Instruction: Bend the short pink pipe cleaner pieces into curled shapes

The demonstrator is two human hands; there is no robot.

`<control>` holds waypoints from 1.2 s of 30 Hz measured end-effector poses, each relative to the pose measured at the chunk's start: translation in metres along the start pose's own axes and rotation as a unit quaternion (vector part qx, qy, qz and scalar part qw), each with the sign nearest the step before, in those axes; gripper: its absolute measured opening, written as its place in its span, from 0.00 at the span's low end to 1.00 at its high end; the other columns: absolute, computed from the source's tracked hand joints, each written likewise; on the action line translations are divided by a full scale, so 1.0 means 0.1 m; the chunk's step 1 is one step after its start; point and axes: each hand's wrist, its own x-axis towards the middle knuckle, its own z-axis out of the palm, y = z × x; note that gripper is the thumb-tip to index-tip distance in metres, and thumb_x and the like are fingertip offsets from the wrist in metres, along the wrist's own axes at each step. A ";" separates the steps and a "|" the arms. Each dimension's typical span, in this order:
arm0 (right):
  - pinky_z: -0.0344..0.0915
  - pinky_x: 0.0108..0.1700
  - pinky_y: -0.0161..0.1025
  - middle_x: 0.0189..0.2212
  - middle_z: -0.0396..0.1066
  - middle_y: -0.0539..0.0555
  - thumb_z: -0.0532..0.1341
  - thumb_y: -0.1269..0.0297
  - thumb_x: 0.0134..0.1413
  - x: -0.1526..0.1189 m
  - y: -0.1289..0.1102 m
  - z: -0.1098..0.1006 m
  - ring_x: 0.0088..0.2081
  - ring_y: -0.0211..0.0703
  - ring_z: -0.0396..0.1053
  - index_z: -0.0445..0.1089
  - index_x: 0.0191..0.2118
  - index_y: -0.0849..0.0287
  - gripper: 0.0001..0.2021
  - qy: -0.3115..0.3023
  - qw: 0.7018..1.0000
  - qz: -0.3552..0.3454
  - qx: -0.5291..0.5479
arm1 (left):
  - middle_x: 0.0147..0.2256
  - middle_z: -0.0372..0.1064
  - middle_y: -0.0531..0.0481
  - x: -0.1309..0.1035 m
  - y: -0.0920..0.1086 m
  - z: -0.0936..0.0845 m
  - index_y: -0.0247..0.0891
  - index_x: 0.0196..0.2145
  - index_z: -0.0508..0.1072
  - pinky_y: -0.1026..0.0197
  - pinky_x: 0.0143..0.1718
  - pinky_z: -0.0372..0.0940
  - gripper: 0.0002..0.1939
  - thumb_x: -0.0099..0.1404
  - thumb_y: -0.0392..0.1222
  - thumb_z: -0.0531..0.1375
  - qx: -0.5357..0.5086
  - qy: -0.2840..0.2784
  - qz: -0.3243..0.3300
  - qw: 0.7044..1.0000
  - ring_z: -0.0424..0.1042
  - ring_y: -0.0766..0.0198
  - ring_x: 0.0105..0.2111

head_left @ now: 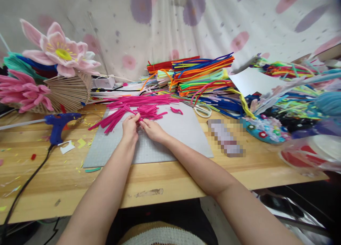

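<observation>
Pink stem [140,119] pinched in fingers of left hand [129,128] and right hand [153,130], likely being bent. Next bend needs snug pinch. Pink pile [148,112] just past fingertips.

Both hands, the left [130,128] and the right [153,129], meet at the fingertips on a magenta pipe cleaner [141,120] above the grey cutting mat [170,142]; magenta pipe cleaners [114,118] lie just beyond them, white-handled scissors [202,110] rest near the mat's far right corner, and a blue glue gun [60,126] sits on the wooden bench [149,188], left of the mat
</observation>
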 end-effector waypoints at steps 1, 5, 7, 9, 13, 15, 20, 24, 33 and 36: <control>0.53 0.33 0.34 0.23 0.60 0.48 0.46 0.63 0.60 0.01 0.02 0.00 0.27 0.35 0.58 0.59 0.26 0.59 0.13 0.001 1.000 0.003 0.014 | 0.12 0.57 0.60 0.01 0.01 -0.01 0.35 0.17 0.60 0.70 0.14 0.52 0.13 0.52 0.34 0.62 0.002 -0.017 -0.010 1.000 0.56 0.74 0.12; 0.53 0.29 0.32 0.19 0.56 0.46 0.47 0.62 0.59 0.01 0.12 -0.03 0.23 0.34 0.55 0.58 0.24 0.59 0.14 -0.014 0.994 0.025 0.104 | 0.21 0.67 0.54 0.09 0.08 -0.08 0.34 0.26 0.68 0.68 0.21 0.62 0.07 0.59 0.40 0.59 -0.024 -0.117 -0.027 0.992 0.68 0.71 0.20; 0.51 0.26 0.31 0.17 0.54 0.45 0.48 0.62 0.59 0.00 0.14 -0.04 0.21 0.32 0.52 0.58 0.24 0.59 0.13 -0.032 0.986 0.038 0.158 | 0.24 0.69 0.52 0.13 0.09 -0.12 0.34 0.29 0.69 0.68 0.26 0.64 0.07 0.61 0.40 0.57 -0.047 -0.155 -0.037 0.986 0.71 0.69 0.25; 0.49 0.24 0.31 0.15 0.51 0.44 0.48 0.62 0.59 0.00 0.13 -0.05 0.18 0.31 0.50 0.58 0.24 0.59 0.14 -0.052 0.977 0.049 0.202 | 0.25 0.70 0.51 0.15 0.07 -0.12 0.34 0.29 0.69 0.68 0.27 0.65 0.06 0.61 0.39 0.57 -0.064 -0.174 -0.054 0.981 0.72 0.69 0.27; 0.47 0.23 0.31 0.14 0.50 0.43 0.50 0.59 0.58 0.02 0.11 -0.03 0.17 0.30 0.48 0.59 0.23 0.60 0.15 -0.064 0.973 0.040 0.217 | 0.21 0.68 0.52 0.13 0.03 -0.04 0.33 0.26 0.69 0.67 0.29 0.66 0.10 0.64 0.37 0.53 -0.125 -0.110 -0.065 0.984 0.70 0.70 0.22; 0.48 0.24 0.31 0.14 0.51 0.44 0.50 0.60 0.58 0.03 0.10 -0.01 0.18 0.30 0.49 0.58 0.22 0.60 0.16 -0.046 0.980 0.023 0.190 | 0.18 0.66 0.53 0.13 0.05 0.01 0.33 0.24 0.68 0.67 0.28 0.66 0.13 0.65 0.35 0.51 -0.158 -0.061 -0.073 0.983 0.68 0.72 0.20; 0.51 0.27 0.31 0.16 0.56 0.45 0.50 0.61 0.57 0.04 0.05 0.03 0.21 0.31 0.55 0.58 0.20 0.60 0.16 -0.012 0.994 -0.012 0.104 | 0.14 0.61 0.55 0.15 0.15 0.03 0.32 0.21 0.66 0.70 0.22 0.63 0.15 0.65 0.33 0.50 -0.201 0.014 -0.088 0.975 0.63 0.74 0.15; 0.52 0.28 0.31 0.16 0.58 0.45 0.50 0.61 0.57 0.01 -0.01 0.02 0.22 0.31 0.56 0.59 0.20 0.60 0.16 -0.008 0.996 -0.015 0.085 | 0.12 0.58 0.57 0.13 0.18 0.04 0.33 0.22 0.66 0.71 0.20 0.62 0.14 0.65 0.33 0.51 -0.199 0.031 -0.091 0.975 0.60 0.75 0.13; 0.55 0.29 0.30 0.16 0.61 0.45 0.49 0.62 0.60 -0.02 0.02 0.01 0.22 0.31 0.60 0.61 0.25 0.60 0.14 -0.060 0.997 0.018 0.036 | 0.14 0.52 0.58 0.18 0.35 -0.08 0.33 0.24 0.64 0.75 0.11 0.46 0.16 0.68 0.33 0.45 -0.285 -0.062 -0.195 0.936 0.54 0.78 0.11; 0.58 0.28 0.30 0.20 0.67 0.48 0.51 0.58 0.59 0.00 -0.02 -0.06 0.22 0.31 0.63 0.62 0.29 0.61 0.13 -0.129 0.987 0.043 0.089 | 0.14 0.50 0.59 0.13 0.40 -0.08 0.34 0.23 0.62 0.74 0.10 0.42 0.16 0.68 0.35 0.46 -0.268 -0.078 -0.166 0.946 0.47 0.78 0.10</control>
